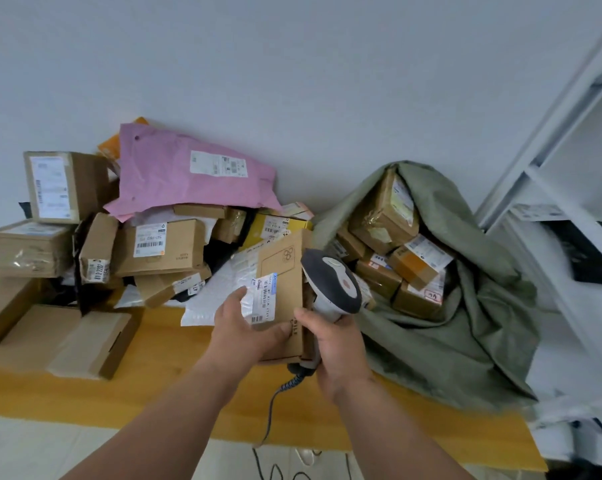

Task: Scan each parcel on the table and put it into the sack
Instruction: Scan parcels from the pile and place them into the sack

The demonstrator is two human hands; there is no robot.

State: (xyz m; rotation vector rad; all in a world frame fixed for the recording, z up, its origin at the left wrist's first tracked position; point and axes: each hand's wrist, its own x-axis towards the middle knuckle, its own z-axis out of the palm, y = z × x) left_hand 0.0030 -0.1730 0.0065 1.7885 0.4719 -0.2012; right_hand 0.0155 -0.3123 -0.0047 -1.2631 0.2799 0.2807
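At the left end of the yellow wooden tabletop (pixel 161 344) lies a heap of brown cardboard boxes (pixel 159 247) under a pink plastic mailer bag (pixel 188 174). In the middle, the left hand (pixel 238 327) grips a flat brown cardboard parcel (pixel 285 292); the right hand (pixel 337 351) has its fingers closed around a grey handheld scanner (pixel 330 282). At the right end, the open green sack (pixel 465 306) holds several taped boxes (pixel 382 213).

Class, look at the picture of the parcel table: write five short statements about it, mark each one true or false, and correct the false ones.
1. The right hand grips the scanner. True.
2. The left hand holds a pink mailer. False: it holds a flat brown box.
3. The green sack holds no parcels. False: several boxes lie inside.
4. The pink mailer lies on top of the pile. True.
5. The scanner is cordless. False: a coiled cord hangs below.
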